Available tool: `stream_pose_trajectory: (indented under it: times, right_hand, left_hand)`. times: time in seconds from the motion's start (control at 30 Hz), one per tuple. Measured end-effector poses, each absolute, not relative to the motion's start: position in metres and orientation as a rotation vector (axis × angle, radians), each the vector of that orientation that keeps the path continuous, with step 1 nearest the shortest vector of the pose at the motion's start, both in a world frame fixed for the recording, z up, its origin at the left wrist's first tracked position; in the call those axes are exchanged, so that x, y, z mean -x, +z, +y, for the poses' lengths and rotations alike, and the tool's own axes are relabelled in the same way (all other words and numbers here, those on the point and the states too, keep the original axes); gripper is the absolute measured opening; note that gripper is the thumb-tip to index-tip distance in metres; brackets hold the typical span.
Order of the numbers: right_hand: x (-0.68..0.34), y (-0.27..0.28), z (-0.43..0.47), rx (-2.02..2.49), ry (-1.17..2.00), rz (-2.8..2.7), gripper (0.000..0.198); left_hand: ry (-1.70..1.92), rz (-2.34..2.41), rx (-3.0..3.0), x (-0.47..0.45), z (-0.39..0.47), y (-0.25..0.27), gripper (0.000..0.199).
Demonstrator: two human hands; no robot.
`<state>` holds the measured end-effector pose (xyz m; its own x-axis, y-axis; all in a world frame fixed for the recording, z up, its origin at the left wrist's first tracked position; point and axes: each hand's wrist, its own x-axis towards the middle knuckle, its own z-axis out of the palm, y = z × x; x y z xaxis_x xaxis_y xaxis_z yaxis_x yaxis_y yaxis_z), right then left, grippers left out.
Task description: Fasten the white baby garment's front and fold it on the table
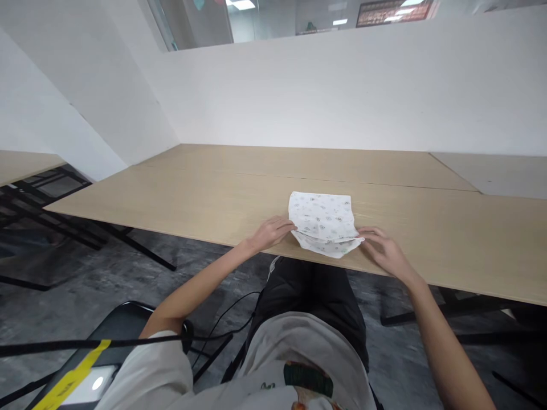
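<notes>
A white cloth (322, 213) with a small scattered print lies on the wooden table near its front edge. Its near part is folded, with a raised crease running across between my hands. My left hand (273, 231) pinches the fold at the cloth's left side, fingers closed. At the right end of the same fold, my right hand (382, 247) grips the cloth's corner between thumb and fingers. The fingertips partly cover both ends of the fold.
The light wooden table (205, 199) stretches to a white wall (299, 97) at the back. A dark chair (123, 324) with a white device (92, 387) and yellow tape stands at lower left. Black cables (231, 333) hang beside my legs.
</notes>
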<state>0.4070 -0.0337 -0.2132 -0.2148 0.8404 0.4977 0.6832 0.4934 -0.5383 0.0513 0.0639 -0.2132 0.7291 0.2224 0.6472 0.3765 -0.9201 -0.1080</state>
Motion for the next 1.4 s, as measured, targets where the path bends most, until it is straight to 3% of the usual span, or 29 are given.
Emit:
stream_pose_trajectory:
  times: [0.17, 0.3, 0.47, 0.6, 1.07, 1.23, 1.4]
  right_hand:
    - [-0.408, -0.196, -0.039, 1.351, 0.432, -1.712, 0.024]
    - [-0.406, -0.182, 0.001, 1.402, 0.645, -1.397, 0.021]
    - [-0.400, -0.185, 0.074, 1.502, 0.811, -1.111, 0.013]
    - [-0.400, -0.209, 0.110, 1.653, 0.826, -1.062, 0.010]
    - [-0.405, -0.231, 0.118, 1.790, 0.400, -1.485, 0.028]
    - [-0.402, -0.234, 0.118, 1.863, 0.187, -1.553, 0.025]
    - [-0.406, -0.239, 0.120, 1.849, -0.055, -1.655, 0.032]
  left_hand:
    - [-1.207, -0.706, 2.825, -0.052, 0.037, -0.184, 0.027]
    - [-1.475, -1.055, 2.931, -0.062, 0.062, -0.169, 0.032]
    - [-1.793, -1.499, 2.999, -0.085, 0.132, -0.188, 0.047]
    - [-1.800, -1.838, 2.893, -0.100, 0.168, -0.217, 0.058]
    - [-1.620, -1.906, 2.724, -0.101, 0.178, -0.239, 0.035]
    - [-1.538, -1.921, 2.728, -0.099, 0.180, -0.242, 0.036]
    - [-1.716, -1.969, 2.631, -0.099, 0.186, -0.245, 0.042]
